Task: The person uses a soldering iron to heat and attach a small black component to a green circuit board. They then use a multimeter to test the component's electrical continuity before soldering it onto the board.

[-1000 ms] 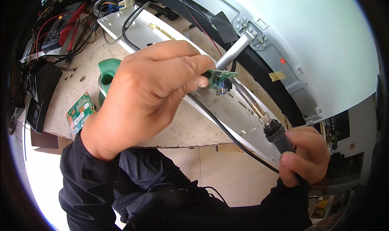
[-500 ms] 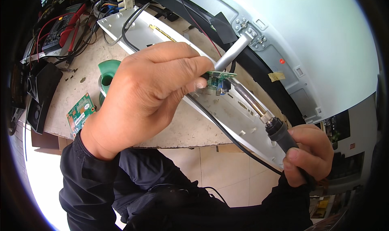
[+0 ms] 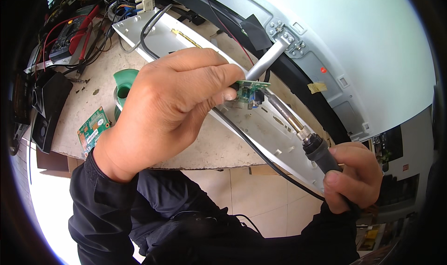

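Note:
My left hand (image 3: 172, 111) pinches the near end of a small green circuit board (image 3: 253, 85) between thumb and fingers, raised over the bench. Dark and blue components hang from the board's underside. In my right hand (image 3: 354, 176) is a soldering iron (image 3: 302, 132), gripped by its black handle, with the metal barrel slanting up to the left. Its tip is at the board's right edge, by the components; whether it touches cannot be made out. Below both lies a long white plastic housing (image 3: 274, 134), and a black cable crosses over it.
Another green circuit board (image 3: 93, 129) lies by my left wrist, near a green roll (image 3: 124, 86). A red and black multimeter (image 3: 72, 34) and tangled wires fill the far left, with black plastic parts (image 3: 51, 109) nearer. A large pale panel (image 3: 368, 46) with a metal bracket stands at the right.
The soldering iron and my right hand have shifted very slightly left. The board in my left hand has barely moved.

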{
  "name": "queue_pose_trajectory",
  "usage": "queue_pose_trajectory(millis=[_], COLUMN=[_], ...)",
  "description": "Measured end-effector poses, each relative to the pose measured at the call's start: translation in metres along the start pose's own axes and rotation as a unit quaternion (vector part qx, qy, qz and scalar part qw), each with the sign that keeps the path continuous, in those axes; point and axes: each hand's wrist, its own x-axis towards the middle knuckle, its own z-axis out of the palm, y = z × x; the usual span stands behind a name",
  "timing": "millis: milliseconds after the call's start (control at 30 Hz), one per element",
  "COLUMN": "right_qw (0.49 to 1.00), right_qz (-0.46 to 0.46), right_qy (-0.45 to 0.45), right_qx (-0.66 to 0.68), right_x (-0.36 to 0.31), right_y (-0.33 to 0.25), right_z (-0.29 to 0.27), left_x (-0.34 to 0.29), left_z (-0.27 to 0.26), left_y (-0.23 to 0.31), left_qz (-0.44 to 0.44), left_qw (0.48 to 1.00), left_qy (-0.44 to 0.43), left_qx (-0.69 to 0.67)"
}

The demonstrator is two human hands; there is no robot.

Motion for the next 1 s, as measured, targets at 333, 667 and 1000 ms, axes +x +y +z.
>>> queue_pose_trajectory(millis=[333,667,1000], right_qw=[1.0,1.0,0.998], right_qz=[0.007,-0.008,-0.018], right_qy=[-0.013,-0.01,-0.023], right_qx=[-0.02,0.016,0.061], right_x=[0.0,-0.001,-0.01], right_y=[-0.004,0.004,0.019], right_z=[-0.003,-0.003,0.0], left_x=[0.0,0.0,-0.002], left_z=[0.002,0.001,0.008], left_y=[-0.001,0.0,0.0], left_qz=[0.004,0.01,0.001], left_qw=[1.0,1.0,1.0], left_qy=[0.001,0.0,0.021], left_qx=[0.001,0.011,0.016])
